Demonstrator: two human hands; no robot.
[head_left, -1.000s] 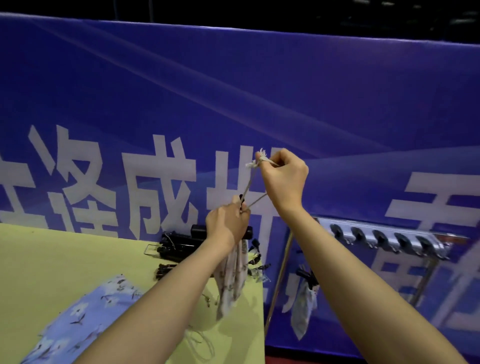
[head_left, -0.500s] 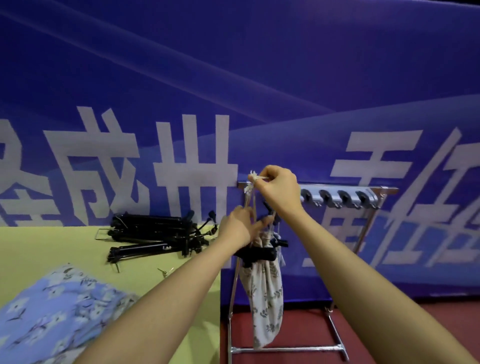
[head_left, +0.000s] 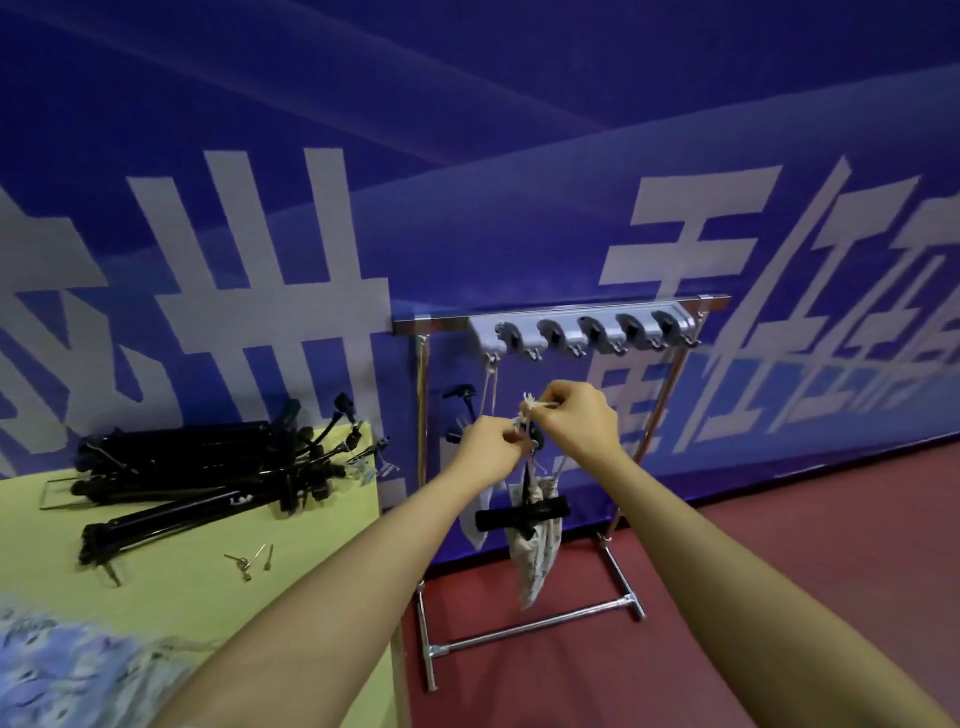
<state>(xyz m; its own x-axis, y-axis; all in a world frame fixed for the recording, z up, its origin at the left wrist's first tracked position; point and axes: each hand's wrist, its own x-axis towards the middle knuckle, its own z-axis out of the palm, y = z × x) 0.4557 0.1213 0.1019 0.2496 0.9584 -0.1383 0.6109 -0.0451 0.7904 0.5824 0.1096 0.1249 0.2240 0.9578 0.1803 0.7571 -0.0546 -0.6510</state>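
Observation:
A floral drawstring bag (head_left: 535, 558) hangs below my two hands, with a black handle (head_left: 522, 513) sticking out across its mouth. My left hand (head_left: 488, 451) pinches the white drawstring (head_left: 525, 418) just above the bag. My right hand (head_left: 582, 423) pinches the frayed knotted end of the same string, slightly higher. Both hands are in front of a metal rack (head_left: 566, 325) with several grey clamp holders on its top bar. Another bag (head_left: 475, 519) hangs by a cord from the leftmost holder, partly hidden behind my left arm.
A yellow-green table (head_left: 208, 587) at the left holds a pile of black folded tripods (head_left: 208, 478), a few small metal pegs (head_left: 249, 558) and a blue floral cloth (head_left: 67, 670). A blue banner wall (head_left: 519, 156) stands behind. The floor (head_left: 779, 561) is red.
The view has swung right and down, showing the whole rack. My hands with the bag have dropped below the rack's top bar and drawn closer together on the string.

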